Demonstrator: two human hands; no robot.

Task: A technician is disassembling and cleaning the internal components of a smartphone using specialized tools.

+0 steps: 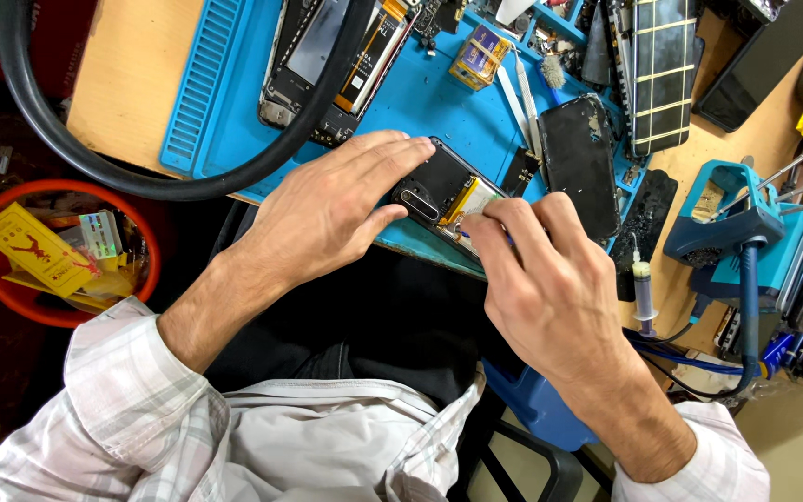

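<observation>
Both hands on the opened phone [443, 191] — left hand [327, 209] flat, fingers together; right hand [541, 279] pinching a blue tool [476, 232].

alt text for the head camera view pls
Seen from above, a person's left hand steadies an opened phone on a blue work mat while the right hand works at it. Phone parts lie around.

Bare blue mat [429, 102] above the opened phone [439, 191]; black panel [580, 163] crowds right
</observation>
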